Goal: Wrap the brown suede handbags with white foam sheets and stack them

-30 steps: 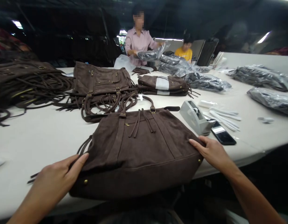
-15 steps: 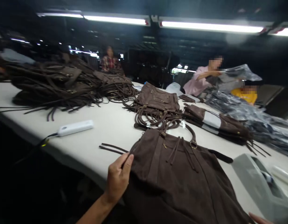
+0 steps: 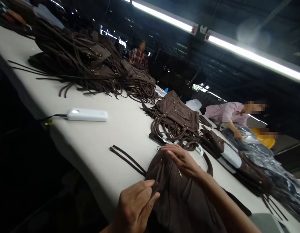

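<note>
A dark brown handbag point(image 3: 179, 197) lies on the table right in front of me, its top edge turned away. My left hand point(image 3: 136, 204) pinches the bag's left side seam between thumb and fingers. Across the bag's upper left corner rests my right hand point(image 3: 181, 158), fingers stretched out flat and pointing left. Two thin brown cords point(image 3: 128, 160) stick out from the bag's left side onto the table. My right arm covers part of the bag's front.
A white handheld device point(image 3: 88, 115) with a cable lies on the white table point(image 3: 91, 142). Brown bags form a large pile point(image 3: 79, 61) at left and a smaller stack point(image 3: 179, 111) ahead. Clear plastic wrapping point(image 3: 261, 152) lies at right, near a person in a pink shirt point(image 3: 227, 113).
My right hand has come from the lower right edge onto the bag's upper left corner. My left hand has moved down along the bag's side. The view has tilted.
</note>
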The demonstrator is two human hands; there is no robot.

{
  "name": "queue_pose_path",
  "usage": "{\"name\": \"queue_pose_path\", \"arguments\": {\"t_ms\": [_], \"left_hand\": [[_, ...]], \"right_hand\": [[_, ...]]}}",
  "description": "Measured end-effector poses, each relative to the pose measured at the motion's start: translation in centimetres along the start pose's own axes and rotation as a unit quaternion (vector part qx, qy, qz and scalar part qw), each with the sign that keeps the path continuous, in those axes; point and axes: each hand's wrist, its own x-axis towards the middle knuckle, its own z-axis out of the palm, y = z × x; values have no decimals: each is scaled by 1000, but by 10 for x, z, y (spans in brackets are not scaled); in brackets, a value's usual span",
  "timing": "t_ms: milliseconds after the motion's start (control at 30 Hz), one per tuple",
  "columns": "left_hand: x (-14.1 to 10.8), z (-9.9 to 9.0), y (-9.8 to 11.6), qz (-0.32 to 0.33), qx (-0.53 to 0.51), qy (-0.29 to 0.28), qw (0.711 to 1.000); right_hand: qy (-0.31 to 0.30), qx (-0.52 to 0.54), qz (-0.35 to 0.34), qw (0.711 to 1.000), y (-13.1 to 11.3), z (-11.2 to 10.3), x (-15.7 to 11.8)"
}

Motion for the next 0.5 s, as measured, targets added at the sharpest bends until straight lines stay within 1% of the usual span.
{"name": "queue_pose_path", "arguments": {"t_ms": [67, 100, 133, 200, 267, 300, 367, 433, 500], "left_hand": [[-3, 0, -2, 11, 6, 14, 1000], [-4, 0, -3, 14, 12, 20, 1000], [-6, 0, -4, 15, 18, 24, 999], [-8, 0, -6, 15, 22, 31, 999], [-10, -1, -7, 11, 21, 30, 999], [-10, -2, -8, 8, 19, 28, 999], [-12, -3, -10, 3, 17, 22, 1000], [-14, -5, -10, 2, 21, 20, 1000], [-19, -9, -10, -12, 30, 18, 999]], "right_hand": [[-73, -64, 14, 995, 10, 16, 35], [-98, -110, 36, 989, 16, 22, 48], [-110, -151, 60, 981, 23, 27, 57], [-101, -199, 96, 970, 32, 28, 65], [-68, -204, 105, 971, 35, 16, 58], [-42, -196, 106, 974, 34, 7, 48], [36, -158, 111, 981, 29, -18, 17], [123, -119, 142, 975, 26, -45, -29], [180, -116, 215, 953, 30, -68, -86]]}}
